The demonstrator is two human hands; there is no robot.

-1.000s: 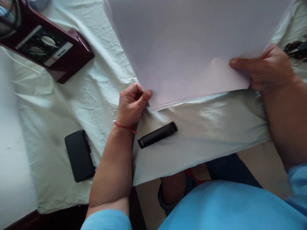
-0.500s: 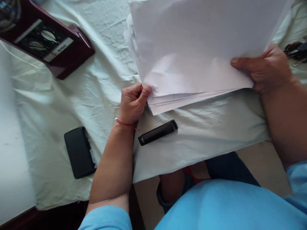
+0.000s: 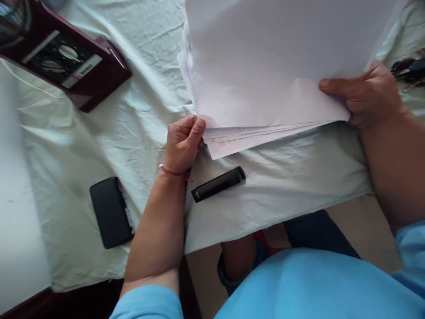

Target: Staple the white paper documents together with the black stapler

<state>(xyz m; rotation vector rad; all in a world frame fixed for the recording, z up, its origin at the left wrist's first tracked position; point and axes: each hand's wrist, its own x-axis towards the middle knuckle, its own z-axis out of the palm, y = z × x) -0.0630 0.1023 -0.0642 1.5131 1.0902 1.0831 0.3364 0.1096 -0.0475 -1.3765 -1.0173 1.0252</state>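
Observation:
A stack of white paper sheets point(image 3: 265, 66) is held up over the table between both hands, its lower edges fanned a little apart. Rows of print show on the lower sheets. My left hand point(image 3: 184, 141) pinches the near left corner between thumb and curled fingers. On the right, my right hand point(image 3: 372, 95) grips the near right corner, thumb on top and fingers hidden underneath. Below the stack, close to my left wrist, lies a black stapler point(image 3: 218, 184), touched by neither hand.
A green-white cloth point(image 3: 159, 66) covers the table. A dark red appliance point(image 3: 96, 73) with a white cord stands at the far left. A black flat case point(image 3: 111, 212) lies left of my left forearm. A bunch of keys point(image 3: 410, 71) sits at the right edge.
The top sheet's lower left corner has lifted slightly from the sheets below, so more print shows. My left thumb has shifted a little left. My right hand has barely moved.

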